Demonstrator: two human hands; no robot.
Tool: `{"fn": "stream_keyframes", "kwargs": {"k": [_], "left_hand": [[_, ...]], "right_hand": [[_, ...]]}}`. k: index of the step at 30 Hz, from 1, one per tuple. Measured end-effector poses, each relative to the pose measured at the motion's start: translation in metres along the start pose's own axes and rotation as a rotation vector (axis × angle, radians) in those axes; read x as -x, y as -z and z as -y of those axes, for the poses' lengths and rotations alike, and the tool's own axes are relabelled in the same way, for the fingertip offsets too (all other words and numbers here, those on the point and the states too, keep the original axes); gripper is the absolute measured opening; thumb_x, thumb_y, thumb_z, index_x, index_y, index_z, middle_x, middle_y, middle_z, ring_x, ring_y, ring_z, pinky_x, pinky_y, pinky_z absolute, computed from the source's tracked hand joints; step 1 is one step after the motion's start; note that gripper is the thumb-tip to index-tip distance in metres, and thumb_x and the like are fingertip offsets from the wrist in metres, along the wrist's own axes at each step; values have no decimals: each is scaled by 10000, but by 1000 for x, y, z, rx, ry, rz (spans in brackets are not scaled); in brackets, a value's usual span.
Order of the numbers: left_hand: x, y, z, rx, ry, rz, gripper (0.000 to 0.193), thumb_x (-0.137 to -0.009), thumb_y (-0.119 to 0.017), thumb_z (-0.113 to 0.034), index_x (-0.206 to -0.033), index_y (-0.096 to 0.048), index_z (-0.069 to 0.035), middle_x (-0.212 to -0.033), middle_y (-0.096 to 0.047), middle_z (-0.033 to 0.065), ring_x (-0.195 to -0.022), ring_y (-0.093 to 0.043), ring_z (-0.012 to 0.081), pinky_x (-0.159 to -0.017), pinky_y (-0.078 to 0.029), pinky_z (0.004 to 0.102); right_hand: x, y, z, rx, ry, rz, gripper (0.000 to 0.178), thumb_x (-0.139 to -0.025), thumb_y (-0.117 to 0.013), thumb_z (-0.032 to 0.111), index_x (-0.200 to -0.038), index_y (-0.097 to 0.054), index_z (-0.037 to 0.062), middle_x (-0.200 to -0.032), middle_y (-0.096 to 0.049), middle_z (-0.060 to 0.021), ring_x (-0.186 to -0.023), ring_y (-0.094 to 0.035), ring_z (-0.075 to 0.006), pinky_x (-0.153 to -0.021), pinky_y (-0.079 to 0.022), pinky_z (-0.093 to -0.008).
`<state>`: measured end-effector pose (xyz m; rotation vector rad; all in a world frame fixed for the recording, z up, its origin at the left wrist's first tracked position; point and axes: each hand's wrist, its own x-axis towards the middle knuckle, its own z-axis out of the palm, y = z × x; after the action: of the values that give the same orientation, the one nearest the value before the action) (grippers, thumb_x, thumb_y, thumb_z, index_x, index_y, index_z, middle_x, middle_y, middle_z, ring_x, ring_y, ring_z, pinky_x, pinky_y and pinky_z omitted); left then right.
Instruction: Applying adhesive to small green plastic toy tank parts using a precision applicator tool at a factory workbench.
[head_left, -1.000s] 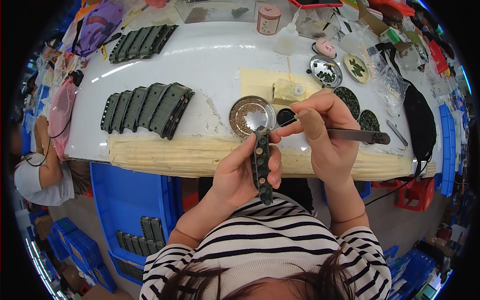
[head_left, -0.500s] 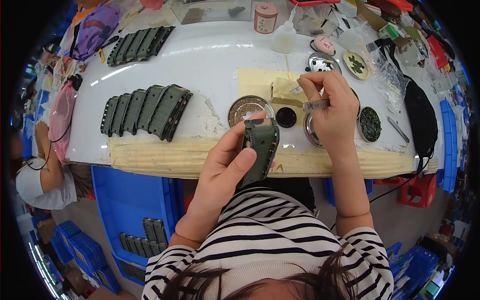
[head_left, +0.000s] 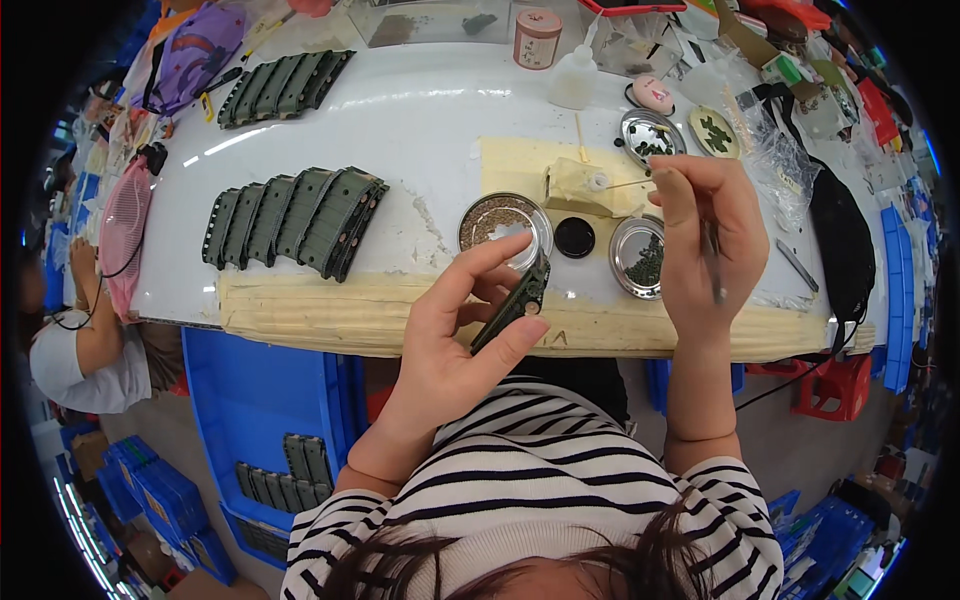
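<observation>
Desk (head_left: 430, 105): far row of curved parts (head_left: 287, 88) at back left; near row of curved parts (head_left: 293, 220) before it, behind edge tape (head_left: 330, 308). Right of near row, left to right: bead dish (head_left: 543, 214), round pot (head_left: 575, 237), chip dish (head_left: 616, 262). Bottle block (head_left: 572, 186) behind round pot. Left hand (head_left: 450, 345), with curved piece (head_left: 518, 302), before bead dish. Applicator (head_left: 632, 184) between bottle block and right hand (head_left: 715, 230). Toward back: canister (head_left: 537, 40), squeeze bottle (head_left: 573, 80) to its front right. Loose tweezers (head_left: 796, 267) at far right. Crate (head_left: 228, 395) below desk, left of wearer; further parts (head_left: 285, 488) inside.
</observation>
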<state>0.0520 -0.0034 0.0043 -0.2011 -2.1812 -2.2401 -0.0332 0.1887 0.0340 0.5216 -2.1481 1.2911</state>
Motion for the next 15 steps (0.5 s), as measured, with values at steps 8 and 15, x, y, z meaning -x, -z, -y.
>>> {"fn": "stream_keyframes", "kwargs": {"k": [8, 15], "left_hand": [[-5, -6, 3, -140, -119, 51, 506, -818, -694, -89, -1300, -549, -41, -892, -518, 48, -781, -496, 103, -686, -405, 215], [-4, -6, 1, -117, -50, 38, 503, -812, -694, -88, -1294, -557, -43, -906, -524, 56, -790, -503, 118, -698, -411, 224]], "right_hand": [[17, -8, 13, -532, -114, 272, 86, -943, -568, 63, -935, -573, -23, -797, -599, -37, -681, -542, -73, -619, -444, -197], [18, -8, 10, -475, -105, 313, 65, -930, -580, 46, -918, -568, -17, -754, -585, -40, -642, -521, -75, -583, -425, -197]]}}
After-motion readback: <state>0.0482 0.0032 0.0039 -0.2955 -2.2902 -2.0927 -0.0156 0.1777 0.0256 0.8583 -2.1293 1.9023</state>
